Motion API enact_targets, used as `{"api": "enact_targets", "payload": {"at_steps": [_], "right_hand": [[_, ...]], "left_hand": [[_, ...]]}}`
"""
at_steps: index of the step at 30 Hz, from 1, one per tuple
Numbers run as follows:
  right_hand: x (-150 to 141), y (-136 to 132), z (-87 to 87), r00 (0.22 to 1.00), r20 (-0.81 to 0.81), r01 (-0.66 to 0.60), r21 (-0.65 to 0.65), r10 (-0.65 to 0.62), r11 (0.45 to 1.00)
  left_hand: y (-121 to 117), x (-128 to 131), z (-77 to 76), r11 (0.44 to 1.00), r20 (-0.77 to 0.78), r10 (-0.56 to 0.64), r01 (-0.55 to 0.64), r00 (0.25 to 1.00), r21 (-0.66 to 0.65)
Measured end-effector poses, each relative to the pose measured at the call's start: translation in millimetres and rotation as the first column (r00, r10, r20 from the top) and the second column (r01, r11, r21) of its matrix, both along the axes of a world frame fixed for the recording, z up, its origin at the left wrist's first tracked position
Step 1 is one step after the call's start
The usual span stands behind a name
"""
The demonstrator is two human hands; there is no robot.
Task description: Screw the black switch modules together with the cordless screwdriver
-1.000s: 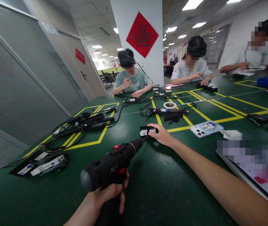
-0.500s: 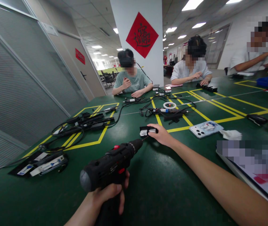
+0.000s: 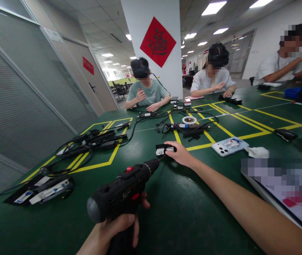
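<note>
Drill (image 3: 123,191), pointing away, axis angled right

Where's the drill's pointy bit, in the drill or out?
In: a thin bit sticks out of the drill, pointing toward the small piece in the right hand. Whether they touch, I cannot tell.

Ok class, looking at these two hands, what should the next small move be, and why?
Probably check that the bit lines up with the small black-and-silver part before drilling. The left hand grips the drill, its bit points toward that part, and the right hand holds the part; whether the tip touches it cannot be told from this view.
</note>
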State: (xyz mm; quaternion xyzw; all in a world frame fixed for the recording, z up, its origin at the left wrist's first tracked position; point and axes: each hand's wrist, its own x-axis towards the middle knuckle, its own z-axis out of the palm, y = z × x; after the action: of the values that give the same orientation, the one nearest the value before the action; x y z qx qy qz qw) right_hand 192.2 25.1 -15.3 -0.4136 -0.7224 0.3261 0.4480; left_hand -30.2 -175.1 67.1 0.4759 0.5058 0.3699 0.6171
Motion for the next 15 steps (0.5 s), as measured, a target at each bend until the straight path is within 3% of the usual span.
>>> {"api": "enact_targets", "payload": {"at_steps": [9,12,15], "right_hand": [[-1.7,-2.2,1.3,1.000,-0.004,0.029,-0.013,-0.029,1.000],[-1.2,-2.7,1.8,0.999,0.007,0.031,-0.001,-0.031,1.000],[-1.2,-2.5,1.5,0.999,0.006,0.033,0.001,-0.033,0.999]], "left_hand": [[6.6,-2.6,-8.6,0.991,0.040,-0.123,0.120,0.992,0.063],[6.0,-3.8,-6.8,0.993,0.027,-0.105,0.104,0.994,0.060],[4.4,-9.8,-0.5,0.999,-0.076,-0.047,0.045,0.996,-0.027]]}}
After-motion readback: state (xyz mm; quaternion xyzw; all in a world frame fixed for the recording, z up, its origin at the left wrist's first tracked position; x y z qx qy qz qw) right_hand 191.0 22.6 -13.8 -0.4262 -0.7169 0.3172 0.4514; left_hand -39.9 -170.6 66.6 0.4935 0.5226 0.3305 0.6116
